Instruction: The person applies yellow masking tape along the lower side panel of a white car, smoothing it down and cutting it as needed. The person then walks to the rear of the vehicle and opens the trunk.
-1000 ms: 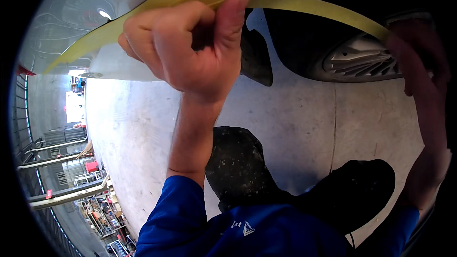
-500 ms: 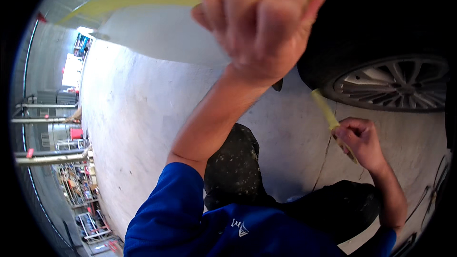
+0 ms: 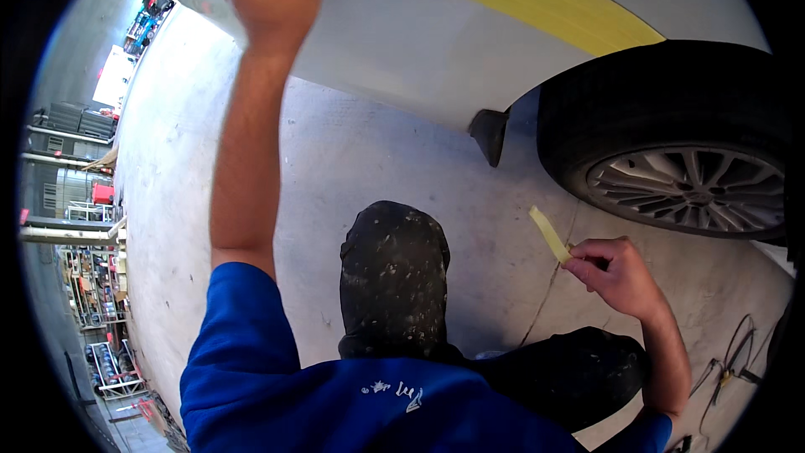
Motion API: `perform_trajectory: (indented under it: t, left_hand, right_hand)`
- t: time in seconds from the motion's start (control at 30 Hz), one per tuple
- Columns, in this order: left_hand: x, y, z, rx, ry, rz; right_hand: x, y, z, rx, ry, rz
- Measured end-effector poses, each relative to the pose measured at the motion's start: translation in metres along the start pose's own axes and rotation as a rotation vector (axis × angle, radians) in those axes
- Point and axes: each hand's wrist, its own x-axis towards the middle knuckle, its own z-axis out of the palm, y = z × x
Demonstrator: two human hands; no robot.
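Observation:
My left hand [image 3: 275, 2] is raised to the pale car body panel [image 3: 394, 54] at the top, its fingers curled closed and partly cut off by the picture's upper edge. It lies at a wide strip of yellow masking tape [image 3: 537, 7] that runs along the panel to the wheel arch. Whether anything is inside those fingers is hidden. Lower right, my right hand [image 3: 619, 278] pinches a length of yellow masking tape [image 3: 549, 235], whose free end sticks out up and to the left, apart from the car.
A black tyre [image 3: 579, 130] with a spoked silver rim [image 3: 692, 189] stands at right, a dark mud flap [image 3: 489, 136] beside it. My knee [image 3: 394, 277] is over the concrete floor [image 3: 302, 176]. Cables [image 3: 725, 361] lie at lower right; loaded shelves [image 3: 96, 289] stand far left.
My left hand has moved left and up along the panel, uncovering the tape strip by the wheel arch. My right hand has shifted slightly down and left, still holding tape.

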Motion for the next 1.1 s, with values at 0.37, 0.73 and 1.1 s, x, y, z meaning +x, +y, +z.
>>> perform_trajectory:
  t: [0.37,0.73,1.1]
  left_hand:
    - [-0.015,0.106,0.011,-0.056,0.021,0.18]
    - [-0.002,0.031,0.004,-0.016,0.078,-0.025]
    - [-0.069,0.156,-0.007,-1.088,-0.913,-0.284]
  right_hand:
    - [-0.001,-0.073,0.002,-0.214,0.0,-0.317]
    - [0.011,-0.079,0.014,-0.287,-0.053,-0.359]
    - [0.0,-0.101,0.008,-0.318,-0.044,-0.46]
